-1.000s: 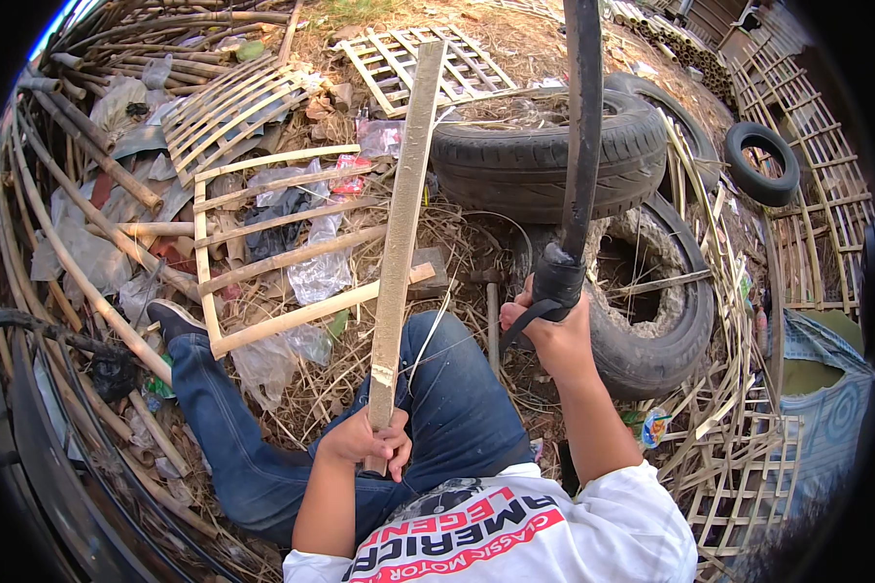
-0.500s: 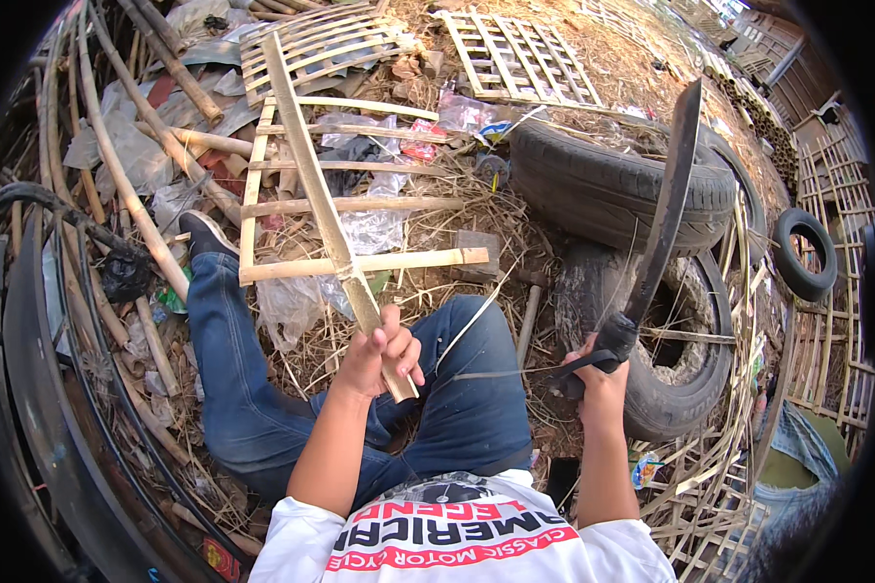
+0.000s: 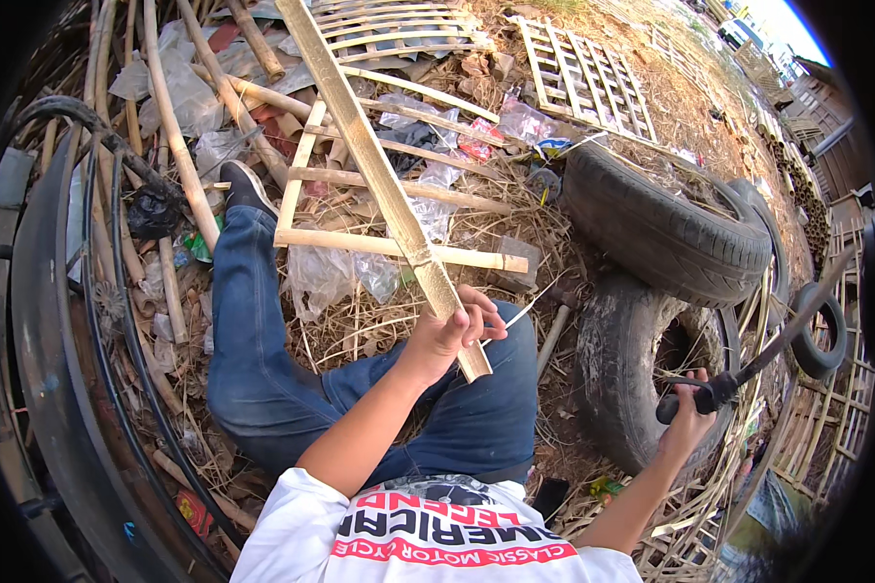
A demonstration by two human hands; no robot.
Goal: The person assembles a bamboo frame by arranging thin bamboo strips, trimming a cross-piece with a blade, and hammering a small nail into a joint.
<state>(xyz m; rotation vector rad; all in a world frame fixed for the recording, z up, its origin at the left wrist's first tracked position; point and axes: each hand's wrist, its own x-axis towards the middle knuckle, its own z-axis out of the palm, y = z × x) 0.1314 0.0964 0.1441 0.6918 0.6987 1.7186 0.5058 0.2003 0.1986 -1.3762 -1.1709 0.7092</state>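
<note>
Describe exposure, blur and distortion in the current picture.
Head view: sky washed out at upper right; machete in the right hand soft-looking, perhaps from motion; bamboo strip in the left hand clearer; fisheye bending toward the rim, corners black.

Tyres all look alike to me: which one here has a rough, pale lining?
The lower tyre, just below the big treaded tyre in view. Rough, pale material lines it inside; the other tyres show none.

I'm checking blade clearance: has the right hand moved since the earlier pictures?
Yes: against the lower tire, the right hand has moved rightward, from the tire's left part toward its right.
</note>
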